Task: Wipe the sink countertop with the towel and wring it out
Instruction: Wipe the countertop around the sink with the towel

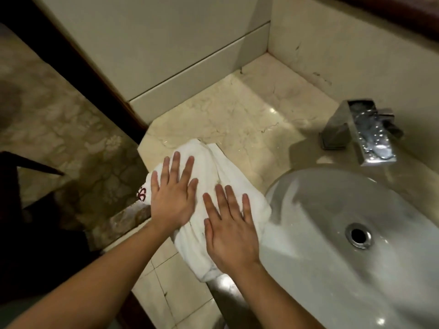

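- The fingers (176,165) of the left hand (174,200) are straight and spread, lying flat on the towel (209,167).
- The right hand (229,233) lies just beside it, nearer and to the right, palm down, fingers (221,198) also straight and slightly spread on the cloth.
- Neither hand curls round or pinches the fabric; both press on it from above.
- The towel is white and rumpled, spread on the counter (237,115) to the left of the sink (320,198), its right edge touching the basin's rim.
- A red mark (142,194) shows at the towel's left edge, which reaches the counter's left edge.
- The counter is pale marble and shiny farther back.
- The sink is white and oval, with a metal drain (358,235).
- A chrome faucet (365,136) stands at the far side of the basin.
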{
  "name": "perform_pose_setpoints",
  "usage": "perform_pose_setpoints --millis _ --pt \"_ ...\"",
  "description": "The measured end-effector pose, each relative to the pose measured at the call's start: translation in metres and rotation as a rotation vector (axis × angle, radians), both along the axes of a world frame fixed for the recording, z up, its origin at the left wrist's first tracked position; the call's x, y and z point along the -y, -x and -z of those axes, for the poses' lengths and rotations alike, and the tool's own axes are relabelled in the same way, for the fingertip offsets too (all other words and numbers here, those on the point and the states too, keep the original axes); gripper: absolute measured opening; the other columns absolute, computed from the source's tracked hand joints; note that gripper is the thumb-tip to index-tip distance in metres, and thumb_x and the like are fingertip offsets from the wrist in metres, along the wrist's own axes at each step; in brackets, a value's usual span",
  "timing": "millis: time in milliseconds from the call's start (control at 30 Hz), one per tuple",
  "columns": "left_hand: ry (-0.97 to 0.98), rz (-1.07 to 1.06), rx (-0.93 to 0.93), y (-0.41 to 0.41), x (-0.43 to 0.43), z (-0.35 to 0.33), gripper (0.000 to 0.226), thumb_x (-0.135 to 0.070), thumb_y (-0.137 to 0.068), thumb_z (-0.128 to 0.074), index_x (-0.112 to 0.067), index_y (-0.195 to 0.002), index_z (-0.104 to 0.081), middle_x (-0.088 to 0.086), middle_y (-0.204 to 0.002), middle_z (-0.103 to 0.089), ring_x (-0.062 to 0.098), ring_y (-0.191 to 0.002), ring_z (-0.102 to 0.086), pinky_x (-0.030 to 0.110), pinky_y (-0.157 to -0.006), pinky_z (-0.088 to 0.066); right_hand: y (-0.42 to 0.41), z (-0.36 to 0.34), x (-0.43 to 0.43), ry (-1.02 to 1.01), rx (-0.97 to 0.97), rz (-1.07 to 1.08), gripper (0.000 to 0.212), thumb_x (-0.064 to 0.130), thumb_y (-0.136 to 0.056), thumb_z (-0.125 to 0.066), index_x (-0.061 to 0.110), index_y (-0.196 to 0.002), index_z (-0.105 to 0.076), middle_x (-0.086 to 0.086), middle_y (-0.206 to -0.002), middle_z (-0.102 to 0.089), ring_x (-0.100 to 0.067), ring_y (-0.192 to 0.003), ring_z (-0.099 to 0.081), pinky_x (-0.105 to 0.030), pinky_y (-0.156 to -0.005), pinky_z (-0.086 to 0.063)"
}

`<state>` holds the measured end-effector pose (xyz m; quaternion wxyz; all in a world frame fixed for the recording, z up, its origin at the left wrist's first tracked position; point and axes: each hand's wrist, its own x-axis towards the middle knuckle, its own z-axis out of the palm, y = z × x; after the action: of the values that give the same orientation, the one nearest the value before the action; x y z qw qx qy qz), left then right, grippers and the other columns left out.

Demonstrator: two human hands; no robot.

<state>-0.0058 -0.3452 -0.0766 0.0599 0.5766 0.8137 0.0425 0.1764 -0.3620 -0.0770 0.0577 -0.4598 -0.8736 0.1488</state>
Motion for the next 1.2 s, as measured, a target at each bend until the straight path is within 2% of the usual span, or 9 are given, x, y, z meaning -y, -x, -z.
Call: perform_pose_setpoints --millis 267,333,400,500,600,767,867,967,1200 --pt "0.041 0.149 -0.044 0.048 -0.056 -0.005 0.057 -0.056 -0.108 -0.007 -0.045 -0.163 0.007 -0.010 -0.173 0.015 0.014 -0.159 0.016 0.048 -0.130 0.004 0.038 -0.005 -0.045 0.038 0.039 -0.040 0.067 0.054 -0.103 -0.024 0.019 -0.159 -0.036 -0.016 -0.159 -0.045 -0.039 -0.146 -0.043 -0.060 -0.122 -0.019" --pt "0.049 0.209 -0.054 0.061 -0.075 -0.008 0.059 -0.057 -0.106 -0.004 -0.043 -0.164 0.004 -0.008 -0.174 0.010 0.015 -0.160 0.012 0.047 -0.130 0.002 0.045 -0.007 -0.057 0.048 0.045 -0.053 0.070 0.057 -0.104 -0.019 0.019 -0.163 -0.026 -0.017 -0.166 -0.033 -0.040 -0.154 -0.029 -0.063 -0.125 -0.004" --pt "0.043 0.296 -0.051 0.073 -0.098 -0.008 0.060 -0.057 -0.106 -0.005 -0.041 -0.164 -0.002 -0.006 -0.175 0.005 0.016 -0.161 0.008 0.047 -0.130 0.001 0.054 -0.008 -0.069 0.044 0.069 -0.051 0.074 0.061 -0.105 -0.012 0.019 -0.166 -0.009 -0.018 -0.173 -0.006 -0.041 -0.159 0.002 -0.065 -0.123 0.009" --pt "0.047 0.462 -0.070 0.087 -0.137 -0.008 0.058 -0.051 -0.109 -0.011 -0.039 -0.165 -0.004 -0.005 -0.175 0.003 0.017 -0.161 0.008 0.050 -0.130 -0.003 0.069 -0.006 -0.082 0.057 0.047 0.020 0.076 0.062 -0.104 -0.009 0.018 -0.165 0.006 -0.016 -0.169 0.021 -0.037 -0.154 0.029 -0.064 -0.121 0.015" --pt "0.015 0.609 -0.103 0.094 -0.174 -0.011 0.057 -0.047 -0.110 -0.017 -0.037 -0.165 -0.007 -0.002 -0.175 0.000 0.020 -0.161 0.005 0.050 -0.129 -0.007 0.085 -0.003 -0.089 0.103 -0.012 0.119 0.078 0.063 -0.104 -0.016 0.018 -0.166 -0.003 -0.013 -0.171 0.016 -0.033 -0.157 0.022 -0.059 -0.124 0.012" --pt "0.005 0.739 -0.103 0.096 -0.212 -0.014 0.058 -0.046 -0.109 -0.020 -0.032 -0.166 -0.013 0.000 -0.175 -0.003 0.023 -0.162 0.003 0.050 -0.129 -0.007 0.087 -0.008 -0.118 0.094 -0.030 0.177 0.073 0.065 -0.103 -0.027 0.024 -0.163 -0.028 -0.014 -0.172 -0.018 -0.036 -0.159 -0.015 -0.054 -0.124 0.008" --pt "-0.015 0.576 -0.138 0.088 -0.204 -0.008 0.064 -0.051 -0.108 -0.019 -0.029 -0.166 -0.005 0.004 -0.175 -0.004 0.023 -0.162 0.000 0.050 -0.129 -0.009 0.088 -0.008 -0.131 0.087 -0.066 0.200 0.072 0.064 -0.101 -0.035 0.021 -0.159 -0.038 -0.014 -0.171 -0.020 -0.033 -0.161 -0.007 -0.060 -0.126 0.007" --pt "-0.001 0.447 -0.058 0.081 -0.207 -0.003 0.068 -0.056 -0.106 -0.015 -0.029 -0.166 -0.001 0.000 -0.175 -0.001 0.019 -0.161 0.004 0.047 -0.130 -0.002 0.092 -0.005 -0.129 0.049 -0.104 0.275 0.075 0.061 -0.102 -0.036 0.019 -0.163 -0.027 -0.011 -0.173 -0.016 -0.030 -0.161 -0.002 -0.062 -0.126 -0.007" --pt "0.003 0.891 -0.096 0.038 -0.279 -0.006 0.064 -0.051 -0.107 -0.019 -0.027 -0.166 -0.008 0.004 -0.175 -0.011 0.020 -0.162 -0.004 0.051 -0.129 -0.009 0.106 -0.007 -0.134 0.060 -0.115 0.626 0.070 0.050 -0.107 -0.035 0.009 -0.163 -0.026 -0.016 -0.171 -0.019 -0.031 -0.160 -0.011 -0.052 -0.125 -0.013"
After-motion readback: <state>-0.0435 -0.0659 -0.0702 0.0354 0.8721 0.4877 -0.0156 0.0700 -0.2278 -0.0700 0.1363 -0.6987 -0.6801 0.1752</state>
